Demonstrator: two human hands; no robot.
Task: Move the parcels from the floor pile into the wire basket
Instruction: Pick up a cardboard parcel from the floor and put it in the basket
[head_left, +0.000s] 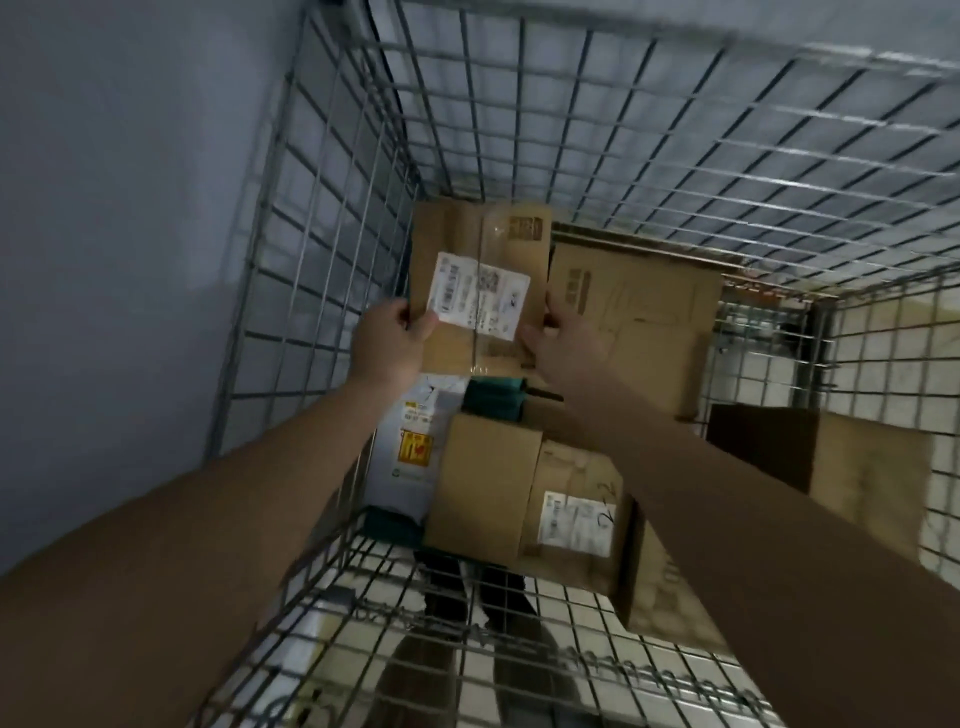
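Parcel held over the basket, ready to set down.

Nearest, wire basket (332, 171) front rim under both forearms; inside it, a small box (485, 488) atop a labelled box (576, 514), a white mailer (410, 447) at left. Beyond, left hand (387, 345) pinching the near-left corner of the brown parcel (480, 291), right hand (563, 343) clamped on its near-right edge, both equally near. Long axis pointing away from the hands, toward the far wall, label up. Farther right, a larger box (639, 322) just beside it. Probably a lowering into the far-left corner next; whether the parcel already rests on anything cannot be told.
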